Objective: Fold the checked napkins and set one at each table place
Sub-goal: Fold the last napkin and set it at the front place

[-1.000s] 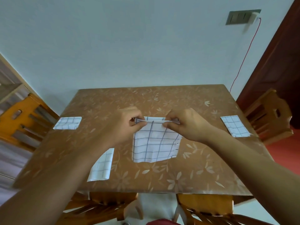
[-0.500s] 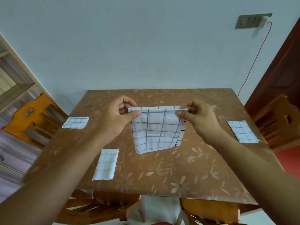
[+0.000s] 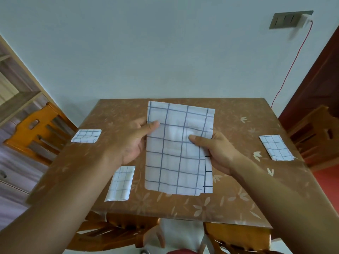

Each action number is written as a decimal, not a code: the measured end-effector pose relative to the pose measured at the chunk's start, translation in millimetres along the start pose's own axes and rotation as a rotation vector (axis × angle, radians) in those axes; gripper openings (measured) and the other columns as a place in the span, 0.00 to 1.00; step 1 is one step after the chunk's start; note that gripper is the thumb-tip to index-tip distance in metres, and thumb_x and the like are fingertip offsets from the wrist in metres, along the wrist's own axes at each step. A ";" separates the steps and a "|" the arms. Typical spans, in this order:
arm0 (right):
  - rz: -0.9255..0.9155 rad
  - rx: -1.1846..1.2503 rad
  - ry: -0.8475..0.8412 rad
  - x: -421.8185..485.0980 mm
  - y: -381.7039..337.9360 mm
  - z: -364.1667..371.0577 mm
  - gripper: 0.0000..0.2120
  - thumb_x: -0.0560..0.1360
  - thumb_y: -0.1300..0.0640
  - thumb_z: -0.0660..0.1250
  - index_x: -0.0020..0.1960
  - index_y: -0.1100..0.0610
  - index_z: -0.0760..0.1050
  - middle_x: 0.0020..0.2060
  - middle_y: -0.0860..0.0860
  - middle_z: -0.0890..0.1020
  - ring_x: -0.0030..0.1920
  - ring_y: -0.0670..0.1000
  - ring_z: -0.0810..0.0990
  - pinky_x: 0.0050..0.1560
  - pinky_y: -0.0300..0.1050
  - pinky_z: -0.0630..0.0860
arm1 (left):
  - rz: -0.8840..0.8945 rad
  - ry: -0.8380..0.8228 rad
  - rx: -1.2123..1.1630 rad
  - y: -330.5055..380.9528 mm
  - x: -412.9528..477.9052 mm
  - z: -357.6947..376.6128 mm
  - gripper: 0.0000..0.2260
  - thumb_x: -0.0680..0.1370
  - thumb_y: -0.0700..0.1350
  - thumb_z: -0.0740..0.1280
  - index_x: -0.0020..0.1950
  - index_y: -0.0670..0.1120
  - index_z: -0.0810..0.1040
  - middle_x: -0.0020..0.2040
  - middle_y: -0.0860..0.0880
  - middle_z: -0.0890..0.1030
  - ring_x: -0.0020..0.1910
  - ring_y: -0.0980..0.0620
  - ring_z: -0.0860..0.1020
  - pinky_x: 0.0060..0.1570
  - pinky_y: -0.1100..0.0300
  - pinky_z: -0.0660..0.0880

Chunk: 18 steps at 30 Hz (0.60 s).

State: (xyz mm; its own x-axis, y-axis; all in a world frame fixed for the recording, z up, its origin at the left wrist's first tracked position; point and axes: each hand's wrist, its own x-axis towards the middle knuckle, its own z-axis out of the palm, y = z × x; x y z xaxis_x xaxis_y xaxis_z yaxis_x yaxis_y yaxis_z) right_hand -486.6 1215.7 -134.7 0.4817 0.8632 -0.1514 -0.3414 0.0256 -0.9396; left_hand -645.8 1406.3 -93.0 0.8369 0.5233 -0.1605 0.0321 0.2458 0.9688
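Gripping folded napkin [image 3: 176,162] (checked cloth), rectangular

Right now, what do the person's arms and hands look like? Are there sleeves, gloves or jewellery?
The left hand and the right hand are bare: no gloves, and no ring or watch shows. Both forearms are bare too; no sleeve appears up to the picture's edge.

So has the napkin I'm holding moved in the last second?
Yes. The held napkin has lifted off the table, its top edge now reaching the table's far edge.
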 end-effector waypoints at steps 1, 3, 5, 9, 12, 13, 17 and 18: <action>0.005 0.011 0.020 0.0 -1.4 -1.6 0.12 0.80 0.63 0.68 0.63 0.61 0.81 0.58 0.60 0.86 0.59 0.61 0.86 0.58 0.61 0.83 | -0.048 0.006 0.050 -8.1 -3.9 0.5 0.13 0.76 0.42 0.71 0.60 0.43 0.82 0.57 0.42 0.86 0.59 0.43 0.84 0.56 0.48 0.82; 0.019 0.024 0.055 -0.4 -4.4 -4.7 0.11 0.81 0.62 0.67 0.62 0.61 0.81 0.57 0.60 0.87 0.58 0.61 0.86 0.55 0.58 0.84 | -0.098 0.032 0.152 -21.8 -9.5 3.0 0.11 0.79 0.40 0.70 0.61 0.43 0.81 0.56 0.43 0.87 0.57 0.43 0.84 0.55 0.47 0.83; 0.029 0.032 0.065 -0.5 -5.6 -8.4 0.11 0.82 0.62 0.67 0.63 0.60 0.81 0.58 0.59 0.87 0.58 0.61 0.86 0.55 0.58 0.84 | -0.087 0.029 0.228 -30.6 -11.2 6.0 0.09 0.80 0.39 0.69 0.60 0.44 0.82 0.55 0.44 0.87 0.55 0.43 0.85 0.55 0.46 0.83; 0.111 0.010 -0.053 -1.3 -3.1 -17.2 0.17 0.80 0.67 0.67 0.68 0.61 0.78 0.61 0.59 0.85 0.61 0.61 0.85 0.60 0.59 0.82 | 0.005 0.107 0.299 -33.1 -8.3 10.5 0.08 0.81 0.38 0.69 0.59 0.43 0.82 0.52 0.44 0.87 0.53 0.45 0.86 0.51 0.52 0.84; 0.135 -0.099 -0.072 -2.6 -0.5 -19.5 0.17 0.78 0.69 0.68 0.67 0.61 0.78 0.61 0.58 0.85 0.60 0.59 0.85 0.60 0.58 0.83 | 0.035 0.139 0.369 -31.0 -5.4 8.4 0.06 0.80 0.39 0.70 0.56 0.46 0.82 0.51 0.48 0.88 0.53 0.48 0.86 0.54 0.53 0.83; 0.128 -0.102 -0.044 -1.9 0.4 -21.1 0.16 0.78 0.68 0.69 0.65 0.61 0.79 0.60 0.58 0.86 0.59 0.59 0.86 0.59 0.57 0.83 | 0.026 0.119 0.400 -30.0 -5.1 6.5 0.07 0.81 0.40 0.69 0.57 0.46 0.82 0.52 0.49 0.88 0.53 0.49 0.86 0.55 0.53 0.83; 0.128 -0.049 -0.007 -0.6 1.0 -28.3 0.15 0.80 0.66 0.66 0.67 0.63 0.79 0.61 0.60 0.85 0.60 0.61 0.85 0.58 0.57 0.84 | -0.010 0.015 0.518 -22.3 -6.7 -1.6 0.09 0.83 0.41 0.65 0.62 0.47 0.79 0.54 0.50 0.87 0.54 0.51 0.85 0.48 0.57 0.84; 0.127 -0.025 -0.021 -1.0 1.0 -29.7 0.15 0.81 0.67 0.65 0.68 0.63 0.78 0.61 0.60 0.85 0.61 0.62 0.85 0.58 0.57 0.83 | -0.026 -0.002 0.505 -19.6 -7.5 -2.8 0.09 0.84 0.41 0.65 0.63 0.48 0.79 0.54 0.50 0.87 0.53 0.51 0.86 0.45 0.59 0.83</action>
State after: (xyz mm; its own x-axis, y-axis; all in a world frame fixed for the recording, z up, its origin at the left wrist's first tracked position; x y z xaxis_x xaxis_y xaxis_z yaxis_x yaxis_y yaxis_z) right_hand -463.4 1199.9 -144.7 0.4189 0.8689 -0.2637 -0.3779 -0.0972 -0.9207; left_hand -654.2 1399.8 -111.4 0.8335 0.5204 -0.1857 0.3126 -0.1670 0.9351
